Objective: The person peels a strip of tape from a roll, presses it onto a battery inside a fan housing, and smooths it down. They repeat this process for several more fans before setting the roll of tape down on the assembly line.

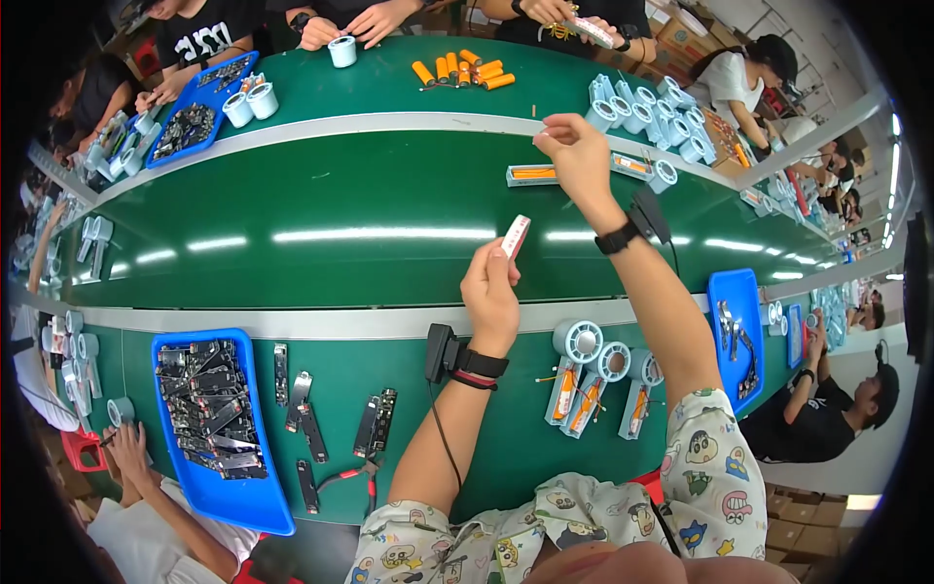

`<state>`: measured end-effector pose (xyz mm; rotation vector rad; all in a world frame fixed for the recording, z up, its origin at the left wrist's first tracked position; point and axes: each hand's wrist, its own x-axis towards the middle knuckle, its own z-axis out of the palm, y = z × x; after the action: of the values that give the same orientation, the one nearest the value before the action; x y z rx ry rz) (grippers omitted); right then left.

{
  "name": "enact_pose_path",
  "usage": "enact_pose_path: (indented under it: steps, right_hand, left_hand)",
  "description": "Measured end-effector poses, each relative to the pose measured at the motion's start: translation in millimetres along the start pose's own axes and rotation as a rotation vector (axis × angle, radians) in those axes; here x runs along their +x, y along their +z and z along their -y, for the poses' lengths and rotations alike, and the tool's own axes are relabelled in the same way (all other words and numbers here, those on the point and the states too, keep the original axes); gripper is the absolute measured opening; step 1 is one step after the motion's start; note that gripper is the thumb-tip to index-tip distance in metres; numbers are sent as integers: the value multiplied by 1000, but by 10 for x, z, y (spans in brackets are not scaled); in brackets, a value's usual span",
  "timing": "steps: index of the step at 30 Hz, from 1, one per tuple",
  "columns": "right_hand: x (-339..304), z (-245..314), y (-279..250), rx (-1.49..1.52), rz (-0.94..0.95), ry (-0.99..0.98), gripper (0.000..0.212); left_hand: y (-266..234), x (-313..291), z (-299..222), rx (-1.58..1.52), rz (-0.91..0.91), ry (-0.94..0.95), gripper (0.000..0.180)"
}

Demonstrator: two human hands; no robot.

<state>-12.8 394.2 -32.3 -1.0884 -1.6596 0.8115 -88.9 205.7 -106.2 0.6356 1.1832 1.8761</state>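
My left hand [489, 292] is raised over the green belt [321, 234] and holds a small white and red strip-shaped part [515, 236] between thumb and fingers. My right hand [576, 154] reaches farther out, fingers pinched together just above a small tray with an orange cell [532, 174] on the belt; whether it grips anything I cannot tell. Both wrists carry black bands with a black box and cable.
A blue tray [255, 487] of dark circuit boards lies at lower left, loose boards [375, 423] and red-handled cutters [352, 477] beside it. Three grey holders with orange cells [589, 384] sit near my right elbow. Orange cells [462, 70], tape rolls and other workers surround the belt.
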Motion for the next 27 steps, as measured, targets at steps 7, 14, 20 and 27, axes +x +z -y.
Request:
enact_pose_path:
  steps: [7, 14, 20, 27]
  right_hand:
    - [63, -398, 171, -319, 235, 166, 27]
    - [-18, -321, 400, -265, 251, 365, 29]
    - [-66, -198, 510, -577, 297, 213, 30]
    - [270, -206, 749, -880, 519, 150, 25]
  left_hand:
    - [-26, -7, -16, 71, 12, -4, 32]
    - [-43, 14, 29, 68, -7, 9, 31]
    - [-53, -18, 22, 57, -16, -4, 31]
    - [-67, -33, -76, 14, -35, -46, 30]
